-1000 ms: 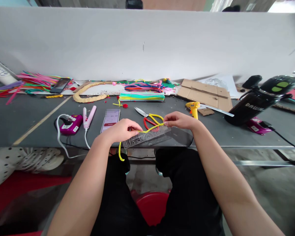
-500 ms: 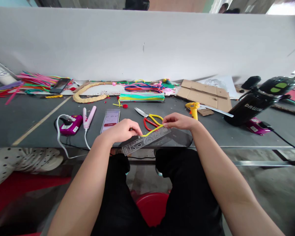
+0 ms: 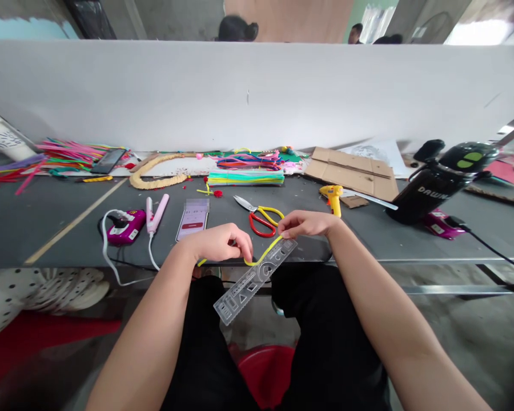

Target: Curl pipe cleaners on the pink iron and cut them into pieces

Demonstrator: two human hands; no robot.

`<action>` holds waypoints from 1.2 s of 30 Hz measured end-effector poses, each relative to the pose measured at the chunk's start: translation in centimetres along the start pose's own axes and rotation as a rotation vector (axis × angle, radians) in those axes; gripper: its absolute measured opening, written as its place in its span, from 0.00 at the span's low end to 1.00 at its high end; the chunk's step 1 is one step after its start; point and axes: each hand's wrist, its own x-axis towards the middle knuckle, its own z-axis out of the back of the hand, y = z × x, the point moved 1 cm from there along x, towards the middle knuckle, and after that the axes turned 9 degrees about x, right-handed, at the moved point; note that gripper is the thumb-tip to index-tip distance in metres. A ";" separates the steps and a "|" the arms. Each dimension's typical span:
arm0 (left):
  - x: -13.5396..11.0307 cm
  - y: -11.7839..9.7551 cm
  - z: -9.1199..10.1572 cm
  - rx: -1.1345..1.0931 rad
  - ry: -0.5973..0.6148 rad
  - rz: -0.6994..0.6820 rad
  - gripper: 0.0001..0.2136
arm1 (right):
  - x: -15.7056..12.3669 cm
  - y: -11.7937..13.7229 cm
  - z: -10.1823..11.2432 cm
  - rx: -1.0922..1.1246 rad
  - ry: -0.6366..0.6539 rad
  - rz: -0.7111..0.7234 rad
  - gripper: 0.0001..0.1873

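Observation:
A yellow pipe cleaner point(image 3: 269, 249) runs in a curve between my two hands, over the table's front edge. My left hand point(image 3: 227, 242) pinches it, and a short yellow tail pokes out behind that hand. At the other end, the fingertips of my right hand point(image 3: 306, 224) are closed on the pipe cleaner and on the top corner of a clear stencil ruler point(image 3: 252, 281). The ruler slants down to the left, its lower end above my lap. Just behind the hands lie scissors point(image 3: 257, 209) with one red and one yellow handle.
A phone point(image 3: 192, 220), a pink hair straightener point(image 3: 156, 214) and a purple power socket point(image 3: 127, 227) lie left. Pipe cleaner bundles point(image 3: 246, 178) sit at the back. Rightward are a yellow glue gun point(image 3: 334, 198), cardboard point(image 3: 351, 171) and a black bottle point(image 3: 432, 185).
The ruler has swung steeper, its left end dropping below the table edge. My left hand has lowered slightly, and the pipe cleaner between the hands bends more. The camera view has tilted up.

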 end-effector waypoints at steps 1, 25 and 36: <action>-0.1 -0.2 0.2 0.006 -0.009 -0.014 0.11 | -0.1 -0.1 0.1 0.004 -0.006 0.003 0.16; -1.9 4.6 2.5 -0.704 -0.860 0.048 0.09 | -0.7 -0.8 0.4 0.253 -0.023 -0.011 0.23; -3.8 5.4 3.7 -1.069 -1.433 -0.109 0.13 | 4.7 -1.8 4.9 0.529 -1.103 0.269 0.17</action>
